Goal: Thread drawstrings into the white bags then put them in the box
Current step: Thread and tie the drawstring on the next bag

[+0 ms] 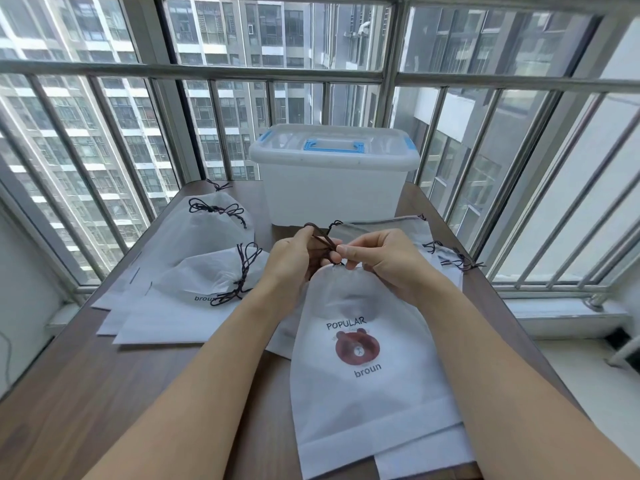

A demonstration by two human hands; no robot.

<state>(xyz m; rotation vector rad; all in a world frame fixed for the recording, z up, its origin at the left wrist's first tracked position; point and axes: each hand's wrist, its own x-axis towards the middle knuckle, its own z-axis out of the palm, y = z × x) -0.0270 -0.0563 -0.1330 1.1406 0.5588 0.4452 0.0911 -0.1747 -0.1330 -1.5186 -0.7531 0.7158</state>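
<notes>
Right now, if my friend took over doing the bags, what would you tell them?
Left hand pinches the brown drawstring above the bag mouth. Right hand pinches the same drawstring at the top edge of the bear bag, which lies flat on the table.
Left of it lie more white bags with cords on them; more bags lie behind the right hand.
The box sits at the far edge, lid on.
Done: none can be seen in the box.
Left: finish this bag's string, do the rest, open the box, put them in.
</notes>
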